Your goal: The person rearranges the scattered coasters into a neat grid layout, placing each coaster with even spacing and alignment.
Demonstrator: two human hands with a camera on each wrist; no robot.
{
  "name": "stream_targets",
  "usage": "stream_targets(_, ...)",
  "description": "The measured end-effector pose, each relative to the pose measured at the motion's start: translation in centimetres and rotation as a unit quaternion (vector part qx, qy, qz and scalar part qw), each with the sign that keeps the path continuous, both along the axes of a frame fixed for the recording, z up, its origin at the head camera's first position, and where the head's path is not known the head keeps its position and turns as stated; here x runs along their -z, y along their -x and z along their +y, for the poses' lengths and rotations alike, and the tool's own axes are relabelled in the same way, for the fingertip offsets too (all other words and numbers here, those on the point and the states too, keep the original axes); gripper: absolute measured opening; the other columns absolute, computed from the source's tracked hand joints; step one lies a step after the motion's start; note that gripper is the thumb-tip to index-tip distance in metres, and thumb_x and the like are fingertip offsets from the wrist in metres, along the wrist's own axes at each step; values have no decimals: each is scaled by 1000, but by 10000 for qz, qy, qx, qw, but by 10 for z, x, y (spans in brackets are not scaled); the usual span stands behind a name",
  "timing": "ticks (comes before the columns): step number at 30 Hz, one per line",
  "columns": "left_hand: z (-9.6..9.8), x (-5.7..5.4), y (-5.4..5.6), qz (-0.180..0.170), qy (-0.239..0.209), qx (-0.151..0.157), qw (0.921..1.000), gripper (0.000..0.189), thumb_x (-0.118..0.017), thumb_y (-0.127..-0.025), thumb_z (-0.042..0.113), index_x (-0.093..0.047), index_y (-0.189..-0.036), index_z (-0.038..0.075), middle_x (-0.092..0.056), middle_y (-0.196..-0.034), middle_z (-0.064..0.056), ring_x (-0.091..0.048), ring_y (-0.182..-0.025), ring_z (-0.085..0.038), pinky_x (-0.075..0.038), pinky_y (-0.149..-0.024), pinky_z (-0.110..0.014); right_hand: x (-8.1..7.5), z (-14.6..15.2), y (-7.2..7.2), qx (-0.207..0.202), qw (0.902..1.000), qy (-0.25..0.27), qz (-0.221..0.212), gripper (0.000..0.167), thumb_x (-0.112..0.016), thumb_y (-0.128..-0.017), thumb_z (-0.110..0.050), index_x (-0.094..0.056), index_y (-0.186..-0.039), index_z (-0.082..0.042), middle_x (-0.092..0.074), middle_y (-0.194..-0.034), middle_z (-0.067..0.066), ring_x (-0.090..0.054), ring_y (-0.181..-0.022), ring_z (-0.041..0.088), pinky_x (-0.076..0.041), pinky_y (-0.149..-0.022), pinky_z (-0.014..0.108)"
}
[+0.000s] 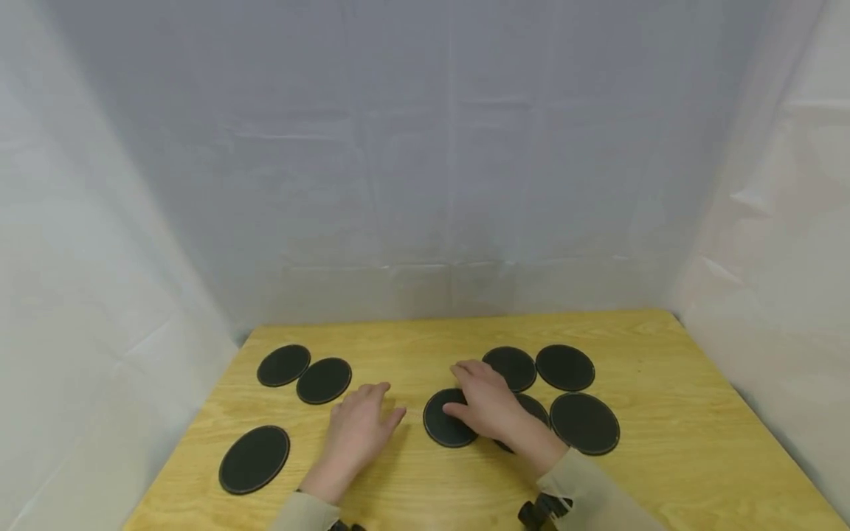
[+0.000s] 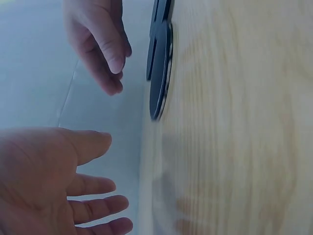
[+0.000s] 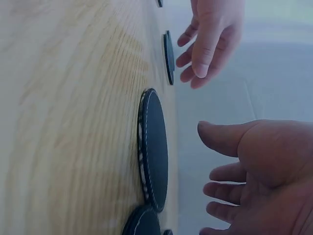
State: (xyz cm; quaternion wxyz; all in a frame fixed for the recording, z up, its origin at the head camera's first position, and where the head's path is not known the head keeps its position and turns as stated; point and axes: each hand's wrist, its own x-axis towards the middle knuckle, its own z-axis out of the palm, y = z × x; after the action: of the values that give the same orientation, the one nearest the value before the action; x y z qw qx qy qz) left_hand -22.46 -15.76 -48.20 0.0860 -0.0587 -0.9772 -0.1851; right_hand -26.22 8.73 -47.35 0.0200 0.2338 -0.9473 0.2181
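Counter (image 1: 418,479) carries eight discs: three left, five right.

Left: back disc (image 1: 283,365); second disc (image 1: 324,380) immediately right, slightly nearer; front disc (image 1: 254,459) well apart, before both.

Right: two-by-two block, closely set. Rear pair, left rear disc (image 1: 514,367) and right rear disc (image 1: 565,367); before them, left fore disc (image 1: 534,407), partly hidden under right hand (image 1: 488,402) and forearm, and right fore disc (image 1: 584,422). Inner disc (image 1: 448,431) left of block, partly beneath same hand.

Left hand (image 1: 358,424) between groups, over counter. Sheeting (image 1: 412,184) behind and both sides.

Wooden table (image 1: 425,476), pale sheeting (image 1: 425,169) behind
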Motion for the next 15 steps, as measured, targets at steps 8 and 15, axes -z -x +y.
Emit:
stream_targets(8,-36,-3,2,30,161,-371,9992,55,-73,-108,37,-65,-149,0,-66,-144,-26,-62,-129,-52,-45,-103,-77,-2,-32,7,-328,9986,-387,131,75,-80,-105,-36,-48,-164,-1,-46,-168,21,-41,-157,42,-32,-125,63)
stream_targets(15,-61,-5,7,-14,247,-573,9981,60,-70,-110,39,-60,-155,0,-63,-149,-27,-58,-134,-55,-41,-104,-80,-3,-60,15,-407,9958,-789,230,79,-75,-107,-46,-45,-167,-7,-43,-172,16,-39,-159,36,-33,-126,61)
